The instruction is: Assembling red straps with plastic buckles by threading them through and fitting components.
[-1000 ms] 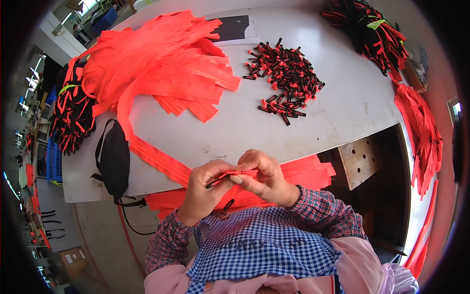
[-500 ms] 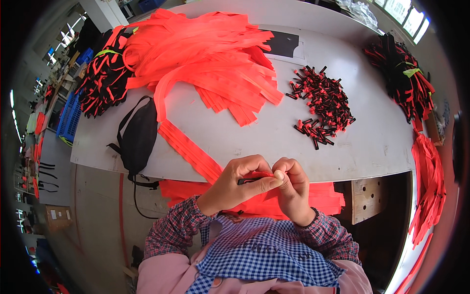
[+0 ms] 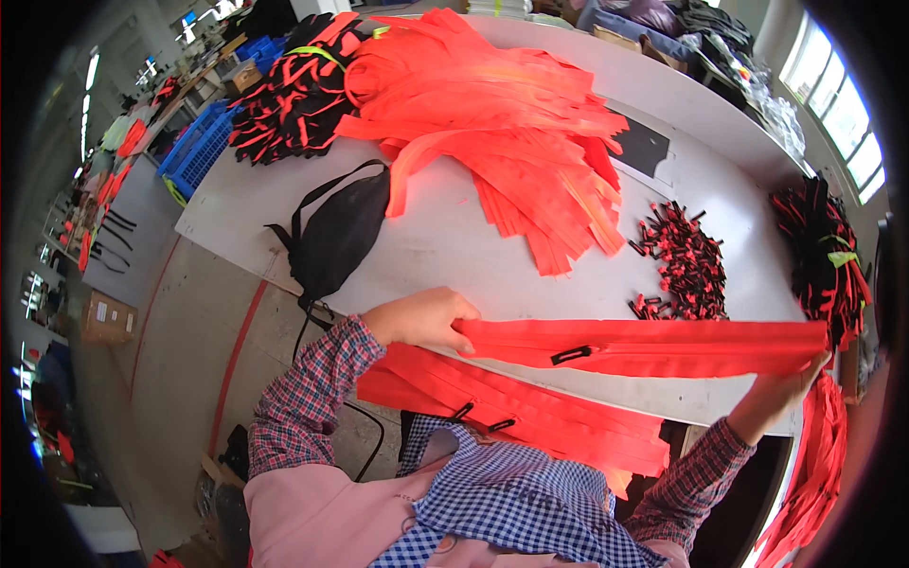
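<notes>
A bright red zipper is stretched sideways above the table's front edge, with a black zipper pull on it left of its middle. My left hand is closed on its left end. At the far right, my right hand grips the other end; the zipper partly hides those fingers. Below it, more red zippers lie across my lap, a few with black pulls. Right of centre on the table is a heap of small black-and-red zipper pulls.
A large pile of red zipper strips covers the back of the white table. A black pouch rests at its left edge. Tied black-and-red bundles lie at back left and far right. Red strips hang at the right.
My hands have moved apart from a close pinch, the right one far to the right. The zipper is now drawn out straight between them. My view has shifted left.
</notes>
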Demonstrator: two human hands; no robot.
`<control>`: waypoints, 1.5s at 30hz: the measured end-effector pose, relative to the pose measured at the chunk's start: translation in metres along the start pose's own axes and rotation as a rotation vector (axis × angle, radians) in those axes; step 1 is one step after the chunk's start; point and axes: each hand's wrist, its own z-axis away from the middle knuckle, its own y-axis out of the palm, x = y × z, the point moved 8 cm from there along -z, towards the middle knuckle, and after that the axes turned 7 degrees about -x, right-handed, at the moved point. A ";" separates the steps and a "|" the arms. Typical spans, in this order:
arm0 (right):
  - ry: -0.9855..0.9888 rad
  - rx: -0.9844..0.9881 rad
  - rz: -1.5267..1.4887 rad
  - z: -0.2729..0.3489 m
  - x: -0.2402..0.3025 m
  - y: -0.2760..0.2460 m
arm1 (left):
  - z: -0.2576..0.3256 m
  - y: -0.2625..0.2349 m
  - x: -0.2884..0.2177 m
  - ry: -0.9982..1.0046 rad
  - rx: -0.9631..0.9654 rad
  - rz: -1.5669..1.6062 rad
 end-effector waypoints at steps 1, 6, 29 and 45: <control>0.096 -0.036 -0.105 -0.001 -0.014 -0.006 | 0.008 -0.019 0.014 -0.020 -0.036 -0.071; 0.698 -0.048 -0.538 0.046 -0.078 0.009 | 0.073 -0.098 0.081 -0.395 -0.176 0.211; 0.396 1.477 -1.200 0.260 0.232 0.056 | 0.023 -0.039 -0.107 0.119 -0.286 0.420; 0.194 1.255 -0.878 0.216 0.211 0.054 | 0.019 -0.001 -0.114 0.168 -0.609 0.518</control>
